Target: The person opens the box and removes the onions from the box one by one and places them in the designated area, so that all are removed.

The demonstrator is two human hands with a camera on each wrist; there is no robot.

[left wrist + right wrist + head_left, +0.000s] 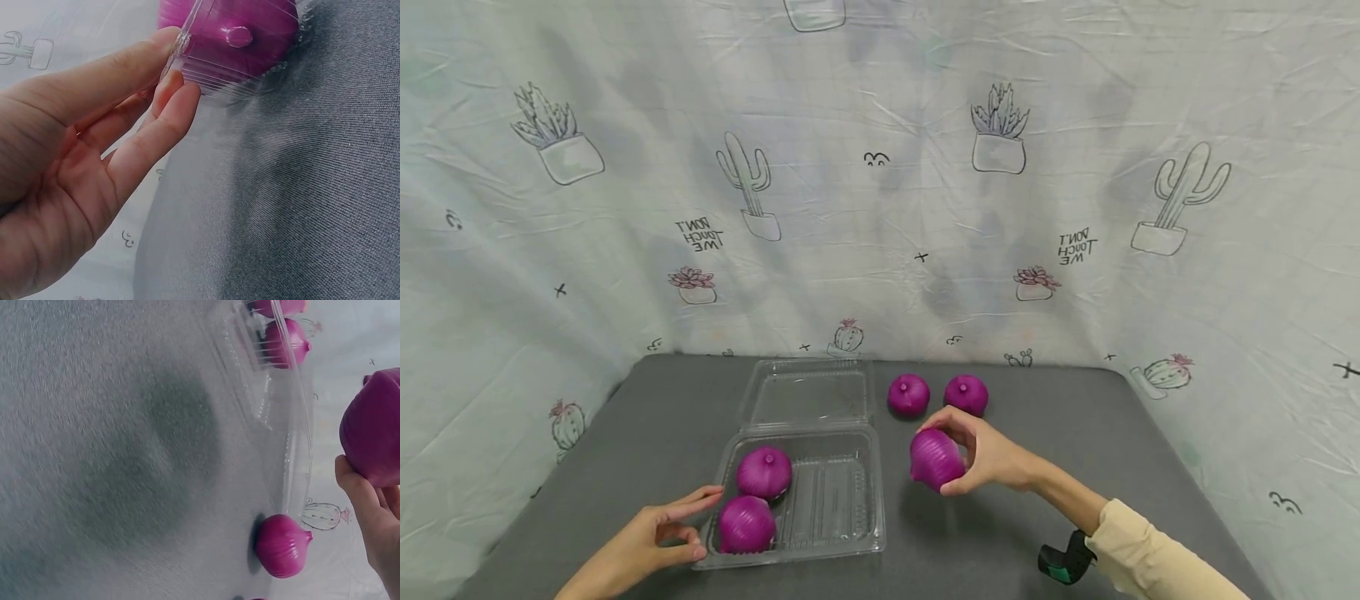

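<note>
My right hand (992,457) grips a purple onion (936,461) between thumb and fingers, raised above the grey table to the right of a clear plastic container (831,504). In the right wrist view that onion (378,428) is partly cut off by the frame edge. My left hand (643,542) pinches the container's near left rim; the left wrist view shows the thumb and fingertips on its thin edge (182,44). Inside the container, on the left, lie two purple onions, one farther back (764,472) and one nearer (747,525).
The container's hinged lid (812,398) lies folded back behind it. Two more purple onions (909,395) stand on the table behind my right hand. A black strap-like object (1066,560) shows beneath the right sleeve. A printed curtain (880,208) hangs around the table (1037,517).
</note>
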